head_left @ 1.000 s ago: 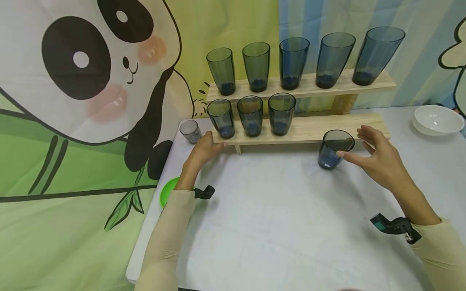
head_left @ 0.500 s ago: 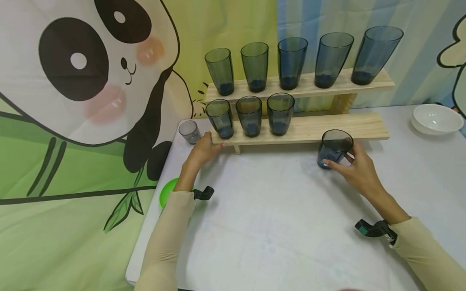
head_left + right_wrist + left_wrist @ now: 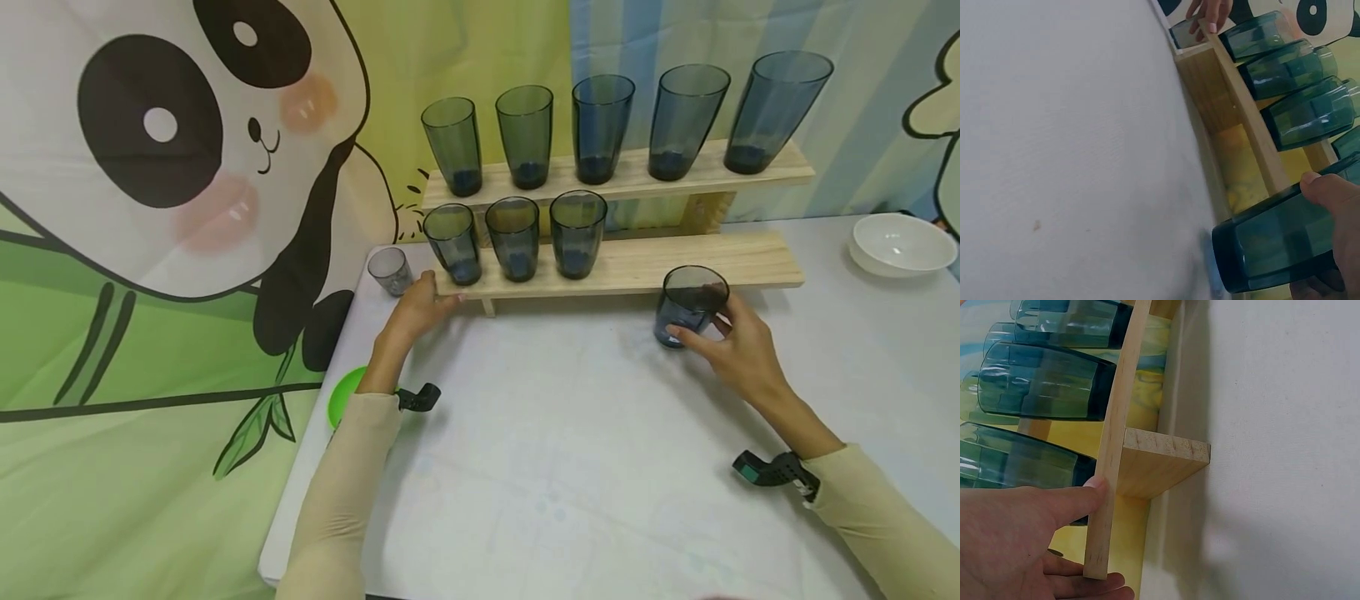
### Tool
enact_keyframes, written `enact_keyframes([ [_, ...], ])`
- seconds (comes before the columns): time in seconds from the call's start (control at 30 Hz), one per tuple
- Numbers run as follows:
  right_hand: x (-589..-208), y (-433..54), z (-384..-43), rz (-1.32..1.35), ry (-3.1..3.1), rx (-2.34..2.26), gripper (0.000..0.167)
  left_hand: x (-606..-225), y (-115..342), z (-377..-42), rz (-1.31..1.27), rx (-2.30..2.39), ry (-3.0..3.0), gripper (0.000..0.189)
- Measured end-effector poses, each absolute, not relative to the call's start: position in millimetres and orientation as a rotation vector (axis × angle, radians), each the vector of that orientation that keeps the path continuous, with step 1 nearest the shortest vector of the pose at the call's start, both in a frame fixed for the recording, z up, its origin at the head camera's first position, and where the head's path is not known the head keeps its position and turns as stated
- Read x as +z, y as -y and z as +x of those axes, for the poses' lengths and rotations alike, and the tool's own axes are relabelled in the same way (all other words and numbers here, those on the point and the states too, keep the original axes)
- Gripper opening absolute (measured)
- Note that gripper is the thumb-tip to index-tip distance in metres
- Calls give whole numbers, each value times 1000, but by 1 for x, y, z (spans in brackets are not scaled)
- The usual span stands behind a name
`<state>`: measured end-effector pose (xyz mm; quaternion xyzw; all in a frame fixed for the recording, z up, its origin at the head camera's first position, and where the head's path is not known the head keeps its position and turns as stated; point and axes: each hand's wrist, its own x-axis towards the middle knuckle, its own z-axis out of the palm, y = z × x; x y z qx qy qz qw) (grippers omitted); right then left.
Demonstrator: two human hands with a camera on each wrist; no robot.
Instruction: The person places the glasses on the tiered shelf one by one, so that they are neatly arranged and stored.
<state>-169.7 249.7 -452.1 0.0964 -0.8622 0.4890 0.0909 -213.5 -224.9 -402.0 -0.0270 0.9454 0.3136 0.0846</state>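
My right hand (image 3: 738,354) holds a smoky blue drinking glass (image 3: 672,315) on the white table, just in front of the lower shelf board. In the right wrist view the thumb lies along that glass (image 3: 1279,244) and the other fingers are mostly hidden behind it. At the far end, my left hand (image 3: 409,317) grips the left end of the wooden shelf (image 3: 660,260). The left wrist view has its thumb on the board (image 3: 1113,444) and its fingers round the end. Three similar glasses (image 3: 519,242) stand on the lower board's left part.
Several taller glasses (image 3: 528,137) line the upper board (image 3: 637,175). A small clear glass (image 3: 390,271) stands left of the shelf. A white bowl (image 3: 900,250) sits at the right, and a green dish (image 3: 342,398) lies partly behind the left forearm.
My right hand has moved left and closed round the glass, which stays at the same spot. The left hand keeps its place on the shelf end.
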Motion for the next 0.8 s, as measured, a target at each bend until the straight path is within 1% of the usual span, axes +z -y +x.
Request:
enact_keyframes([
  [0.23, -420, -249, -168, 283, 2549, 1448, 68, -402, 224, -212, -76, 930, -2823, 82],
  [0.47, -380, -236, -191, 284, 2519, 1447, 67, -398, 226, -215, -71, 918, -2840, 81],
  [0.6, -373, -225, -208, 287, 2512, 1477, 66, -397, 225, -216, -70, 913, -2838, 82],
  [0.8, -377, -210, -229, 254, 2538, 1536, 73, -398, 222, -216, -67, 877, -2842, 83],
])
